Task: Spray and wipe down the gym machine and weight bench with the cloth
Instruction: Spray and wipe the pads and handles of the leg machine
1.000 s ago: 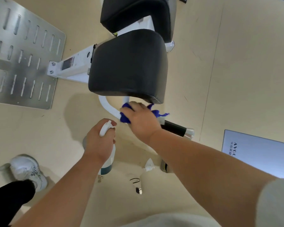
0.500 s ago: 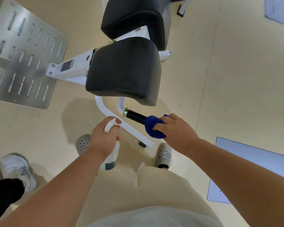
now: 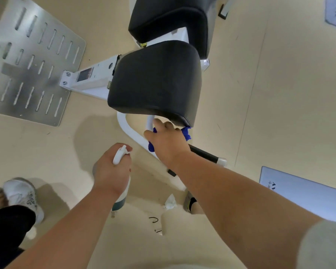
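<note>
A white gym machine frame (image 3: 91, 78) carries two black pads, the nearer pad (image 3: 155, 80) in the middle of the view. Below that pad a white bent bar (image 3: 128, 131) runs down to a black handle grip (image 3: 204, 155). My right hand (image 3: 169, 142) grips a blue cloth (image 3: 186, 132) wrapped round the top of the handle, just under the pad's edge. My left hand (image 3: 111, 169) holds a white spray bottle (image 3: 119, 155) upright, lower left of the bar, nozzle pointing away from me.
A slotted metal footplate (image 3: 31, 61) lies on the beige floor at left. Another person's white shoe (image 3: 21, 195) and dark trouser leg are at the lower left. A pale blue mat (image 3: 303, 191) lies at the right, another at the upper right corner.
My right hand slid the cloth down the black grip half a second ago, then back up to the top of the handle under the pad. The left hand stayed put.
</note>
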